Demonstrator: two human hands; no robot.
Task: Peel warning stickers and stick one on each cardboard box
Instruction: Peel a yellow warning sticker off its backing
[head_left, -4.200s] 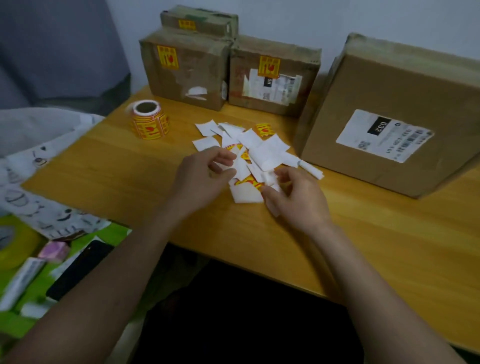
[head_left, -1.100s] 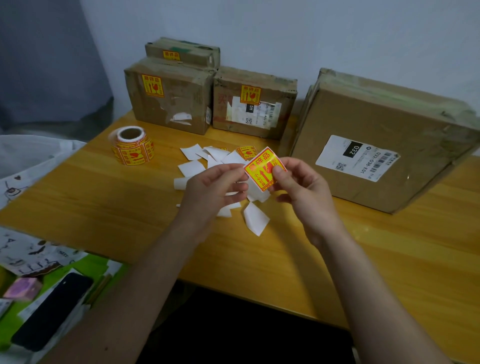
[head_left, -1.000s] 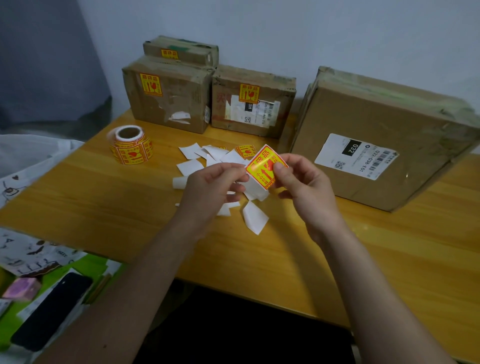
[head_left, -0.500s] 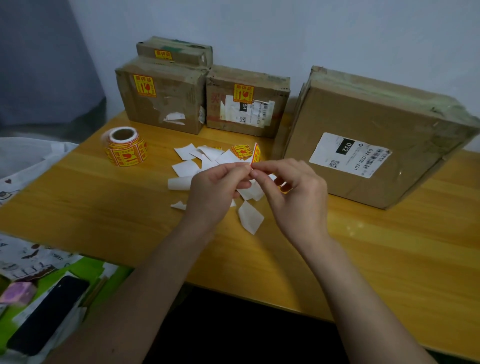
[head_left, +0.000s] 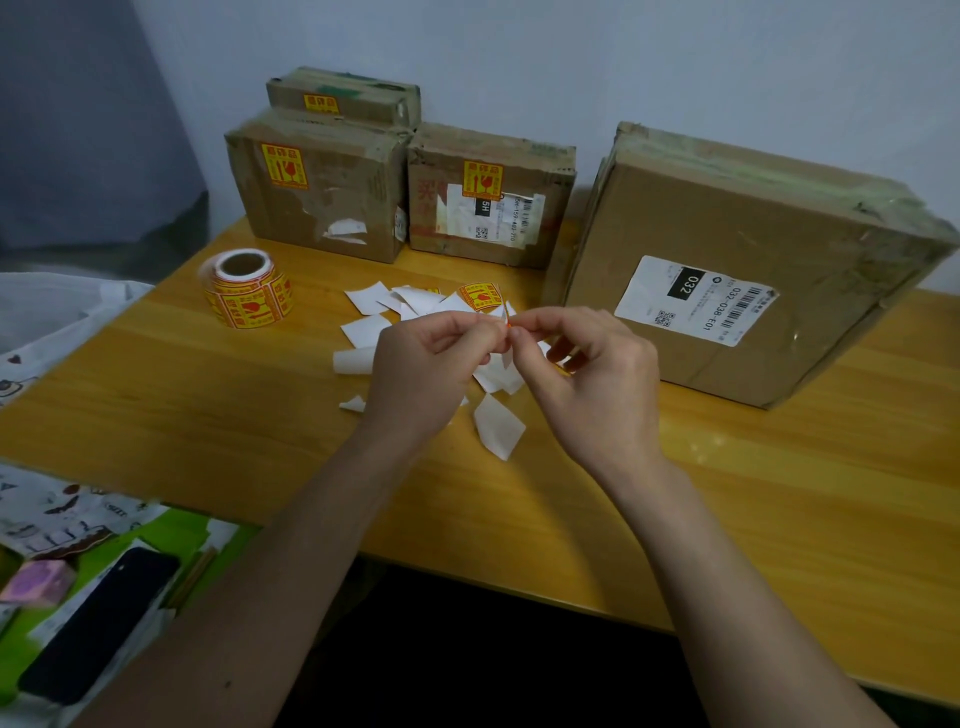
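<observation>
Fingertips of your left hand and right hand both pinch the sticker edge-on above the scraps, so roll its corner apart slowly, then press it onto the large box, which shows none.

L hand + R hand pinch sticker; above table

I see bare desk open at near right; the large box blocks behind, paper scraps clutter the middle.
</observation>
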